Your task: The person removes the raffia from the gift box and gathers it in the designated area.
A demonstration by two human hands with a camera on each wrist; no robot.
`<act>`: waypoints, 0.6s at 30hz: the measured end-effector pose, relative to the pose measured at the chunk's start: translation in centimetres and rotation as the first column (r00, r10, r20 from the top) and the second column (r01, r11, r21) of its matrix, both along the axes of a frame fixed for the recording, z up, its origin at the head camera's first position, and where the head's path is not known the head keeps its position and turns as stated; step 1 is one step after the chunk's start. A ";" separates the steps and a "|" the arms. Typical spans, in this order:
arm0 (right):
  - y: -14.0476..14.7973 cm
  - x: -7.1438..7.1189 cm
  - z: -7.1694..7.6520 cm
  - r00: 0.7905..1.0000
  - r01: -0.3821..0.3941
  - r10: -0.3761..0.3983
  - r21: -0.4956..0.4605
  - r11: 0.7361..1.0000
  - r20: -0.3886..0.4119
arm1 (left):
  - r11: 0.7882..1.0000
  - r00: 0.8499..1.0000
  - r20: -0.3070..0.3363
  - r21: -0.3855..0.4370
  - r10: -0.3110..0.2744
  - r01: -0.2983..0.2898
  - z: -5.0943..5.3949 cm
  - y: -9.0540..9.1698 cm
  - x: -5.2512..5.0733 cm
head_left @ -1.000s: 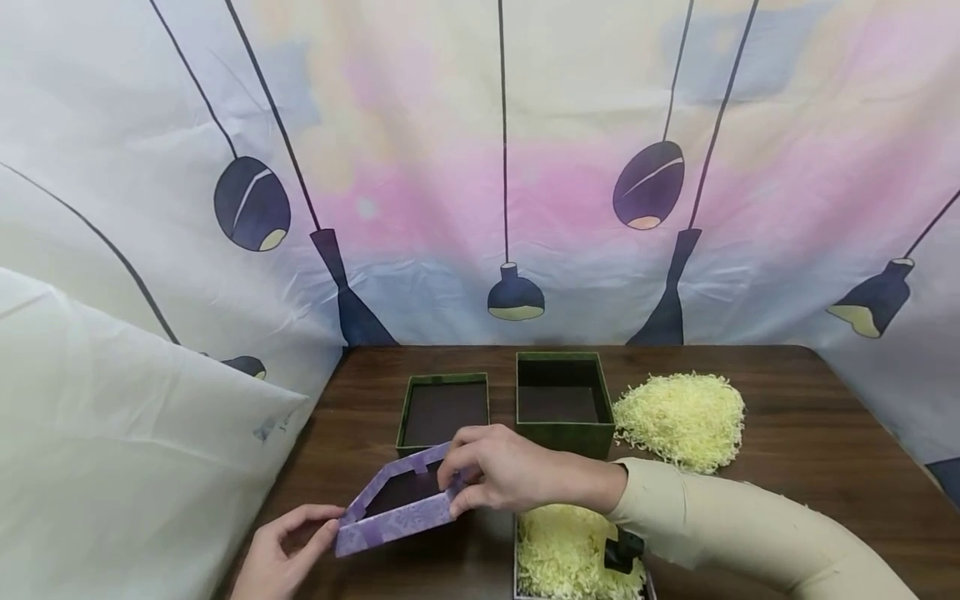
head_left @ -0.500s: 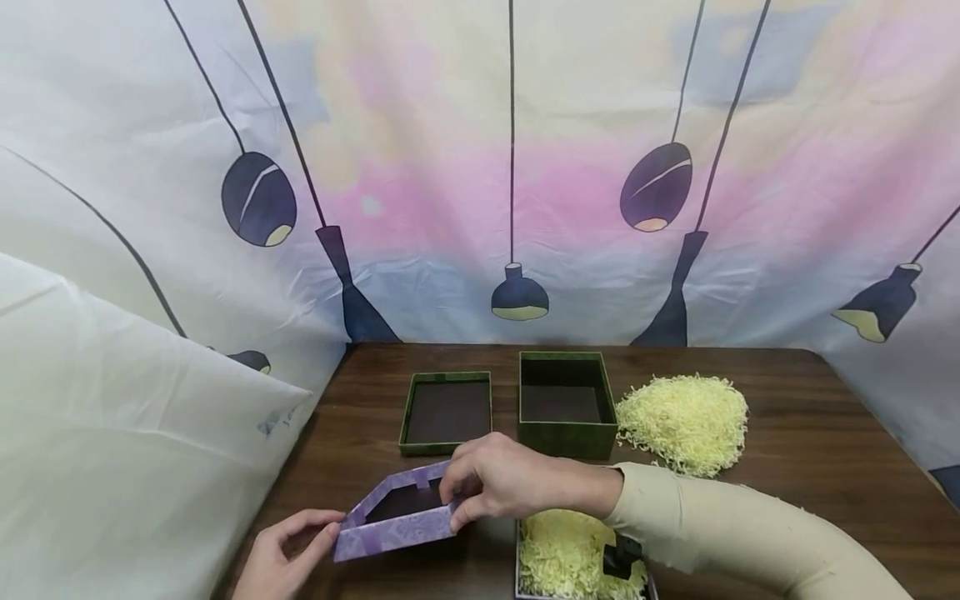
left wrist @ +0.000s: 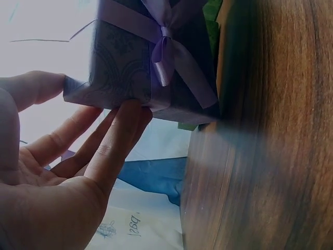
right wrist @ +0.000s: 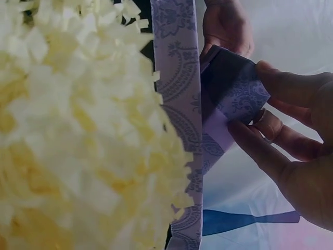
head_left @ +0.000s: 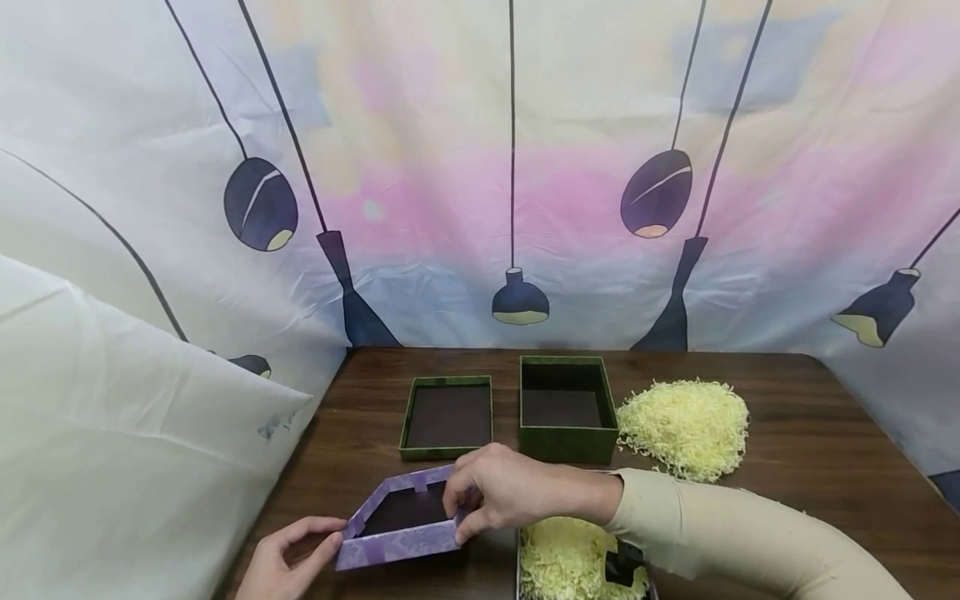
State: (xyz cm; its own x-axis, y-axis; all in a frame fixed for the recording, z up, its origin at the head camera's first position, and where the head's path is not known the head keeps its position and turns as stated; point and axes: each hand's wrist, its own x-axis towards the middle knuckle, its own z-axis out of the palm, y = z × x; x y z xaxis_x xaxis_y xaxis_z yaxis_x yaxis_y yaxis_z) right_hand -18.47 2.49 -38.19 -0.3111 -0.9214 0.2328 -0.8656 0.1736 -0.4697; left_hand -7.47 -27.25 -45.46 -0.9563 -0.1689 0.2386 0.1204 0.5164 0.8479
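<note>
A purple patterned box lid (head_left: 408, 542) with a dark inside is held tilted just above the table, its hollow side up. My left hand (head_left: 288, 554) pinches its left corner between thumb and fingers. At the opposite end my right hand (head_left: 498, 492) grips the lid's right side. In the left wrist view a purple ribbon bow (left wrist: 165, 32) shows on the lid's outer face. Under my right forearm stands a purple box (right wrist: 179, 104) filled with pale yellow shredded paper (head_left: 562, 554); the arm hides part of it.
Behind the hands sit a shallow green lid (head_left: 450, 417) and a deeper green box (head_left: 568, 442), both with dark insides. A heap of yellow shredded paper (head_left: 686, 429) lies right of the green box on the wooden table (head_left: 795, 433). A printed curtain (head_left: 585, 208) hangs behind.
The purple lid has sunk slightly toward the table and levelled a little, with both hands keeping their hold. The camera view has shifted slightly.
</note>
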 end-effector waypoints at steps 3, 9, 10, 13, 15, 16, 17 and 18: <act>0.0 0.0 0.0 1.000 0.002 -0.002 0.035 0.999 -0.025 | 1.000 0.999 0.036 0.027 -0.008 0.007 0.0 0.0 -0.1; -0.1 0.1 -0.3 0.996 0.015 -0.007 0.091 0.996 -0.089 | 0.998 0.995 0.096 0.064 -0.024 0.018 -0.1 -0.1 -0.3; -0.1 0.1 -0.3 0.995 0.015 -0.005 0.098 0.995 -0.096 | 0.998 0.995 0.095 0.064 -0.030 0.024 -0.1 -0.1 -0.3; -0.2 0.1 -0.4 0.993 0.015 -0.002 0.115 0.993 -0.117 | 0.996 0.994 0.100 0.071 -0.052 0.045 -0.3 -0.2 -0.4; -0.2 0.0 -0.5 0.992 0.016 0.000 0.127 0.992 -0.126 | 0.995 0.991 0.118 0.086 -0.064 0.054 -0.3 -0.3 -0.4; -0.2 0.0 -0.6 0.992 0.014 0.003 0.132 0.991 -0.129 | 0.994 0.989 0.129 0.093 -0.070 0.059 -0.3 -0.3 -0.4; -0.3 0.1 -0.6 0.991 0.012 0.006 0.138 0.990 -0.132 | 0.993 0.987 0.142 0.099 -0.075 0.061 -0.3 -0.4 -0.4; -0.3 0.1 -0.7 0.991 0.009 0.011 0.145 0.989 -0.135 | 0.992 0.985 0.153 0.105 -0.081 0.065 -0.3 -0.4 -0.4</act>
State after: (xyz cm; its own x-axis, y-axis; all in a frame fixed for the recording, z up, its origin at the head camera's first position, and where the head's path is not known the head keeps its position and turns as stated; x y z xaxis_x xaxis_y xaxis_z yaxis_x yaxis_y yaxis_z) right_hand -18.39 2.22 -38.87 -0.2853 -0.9487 0.1365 -0.9195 0.2307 -0.3181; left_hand -7.89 -27.62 -45.79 -0.9912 -0.1122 0.0699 0.0160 0.4234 0.9058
